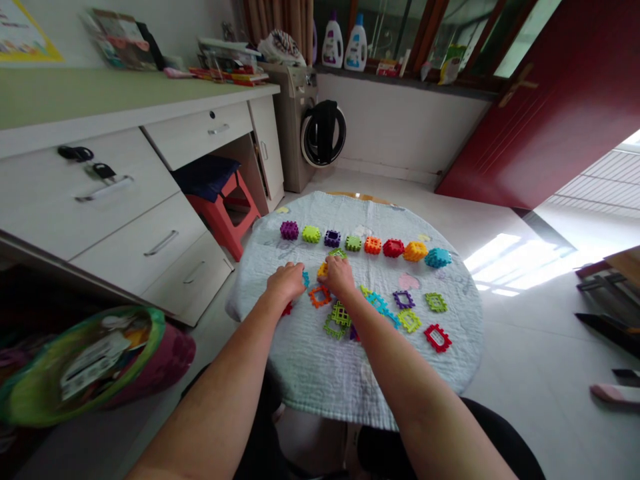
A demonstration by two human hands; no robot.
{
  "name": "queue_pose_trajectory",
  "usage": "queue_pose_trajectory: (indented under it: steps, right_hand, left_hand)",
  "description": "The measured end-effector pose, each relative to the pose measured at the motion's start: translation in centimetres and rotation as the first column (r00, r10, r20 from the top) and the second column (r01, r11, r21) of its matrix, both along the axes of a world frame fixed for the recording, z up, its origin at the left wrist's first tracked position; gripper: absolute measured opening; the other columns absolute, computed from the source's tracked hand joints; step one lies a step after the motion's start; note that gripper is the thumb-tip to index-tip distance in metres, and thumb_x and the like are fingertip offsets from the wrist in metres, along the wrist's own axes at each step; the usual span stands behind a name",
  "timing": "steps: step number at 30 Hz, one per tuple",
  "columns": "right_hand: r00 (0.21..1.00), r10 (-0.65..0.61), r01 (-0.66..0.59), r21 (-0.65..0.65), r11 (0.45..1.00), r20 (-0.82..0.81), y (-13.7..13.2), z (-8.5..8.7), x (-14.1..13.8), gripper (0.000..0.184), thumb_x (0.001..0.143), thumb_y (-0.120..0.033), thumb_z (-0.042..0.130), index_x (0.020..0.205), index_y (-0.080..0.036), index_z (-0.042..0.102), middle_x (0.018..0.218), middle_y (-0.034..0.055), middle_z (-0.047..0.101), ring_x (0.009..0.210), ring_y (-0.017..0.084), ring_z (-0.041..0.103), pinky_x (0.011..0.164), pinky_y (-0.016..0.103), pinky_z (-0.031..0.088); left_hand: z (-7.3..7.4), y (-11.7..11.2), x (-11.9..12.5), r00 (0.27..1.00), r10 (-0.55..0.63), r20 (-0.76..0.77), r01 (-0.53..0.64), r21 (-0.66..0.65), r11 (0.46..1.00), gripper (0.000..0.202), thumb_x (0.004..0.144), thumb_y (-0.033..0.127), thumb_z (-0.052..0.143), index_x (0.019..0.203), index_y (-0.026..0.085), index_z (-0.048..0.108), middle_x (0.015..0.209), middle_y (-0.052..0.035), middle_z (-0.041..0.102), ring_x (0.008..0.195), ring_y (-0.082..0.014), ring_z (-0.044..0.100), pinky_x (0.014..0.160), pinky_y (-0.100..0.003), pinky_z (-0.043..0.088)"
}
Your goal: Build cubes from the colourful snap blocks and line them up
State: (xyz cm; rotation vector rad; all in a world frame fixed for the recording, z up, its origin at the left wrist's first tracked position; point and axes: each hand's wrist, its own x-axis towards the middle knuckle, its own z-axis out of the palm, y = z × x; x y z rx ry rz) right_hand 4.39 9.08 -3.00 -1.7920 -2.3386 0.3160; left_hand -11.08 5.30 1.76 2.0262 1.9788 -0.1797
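Both hands are low over the cloth-covered round table (320, 387). My left hand (287, 282) has its fingers curled down on a blue notched plastic building piece (306, 279), mostly hidden by the hand. A red piece (287, 309) peeks out under that wrist. My right hand (339, 276) is closed at the fingertips on a yellow-orange building piece (323, 270). Just beyond its knuckles lies a green piece (338, 253). An orange square frame (320, 296) lies flat between the forearms, with green lattice pieces (341, 313) nearer me.
Several assembled blocks line the far side, from a purple block (289, 231) to a blue block (439, 258). Loose flat pieces lie right of my arm, including a red frame (437, 338). A trash bin (175, 357) and a red stool (225, 220) stand left.
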Motion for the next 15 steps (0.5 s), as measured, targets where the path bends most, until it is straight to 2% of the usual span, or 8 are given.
queue_pose_trajectory:
  steps: [6,11,15]
  right_hand:
    - [0.995,-0.088,0.089,-0.008,0.996,0.04,-0.4,0.66,0.13,0.046,0.073,-0.042,0.071,0.109,-0.014,0.063,0.115,0.0158,0.059,0.108,0.029,0.052,0.091,0.036,0.043]
    - [0.996,-0.077,0.079,-0.049,0.996,0.055,-0.42,1.03,0.22,0.039,0.076,-0.042,0.068,0.103,-0.014,0.066,0.112,0.0168,0.059,0.106,0.029,0.053,0.089,0.037,0.045]
    - [0.994,-0.088,0.092,-0.073,0.993,0.059,-0.23,1.02,0.25,0.043,0.073,-0.043,0.071,0.105,-0.014,0.066,0.114,0.0171,0.059,0.106,0.029,0.053,0.088,0.038,0.046]
  left_hand:
    - [0.05,0.09,0.21,1.0,-0.001,-0.004,0.001,-0.009,1.0,0.039,0.081,0.03,0.06,0.119,0.023,0.055,0.123,-0.0122,0.06,0.113,-0.0277,0.059,0.09,-0.035,0.047]
    - [0.25,-0.01,0.49,1.0,-0.006,0.006,0.006,-0.019,1.0,0.035,0.081,0.029,0.059,0.115,0.023,0.056,0.121,-0.0126,0.062,0.111,-0.0281,0.06,0.088,-0.036,0.048]
    - [0.22,-0.01,0.71,1.0,0.012,0.017,-0.012,-0.021,1.0,0.034,0.081,0.028,0.059,0.115,0.024,0.056,0.123,-0.012,0.062,0.112,-0.0275,0.06,0.089,-0.036,0.047]
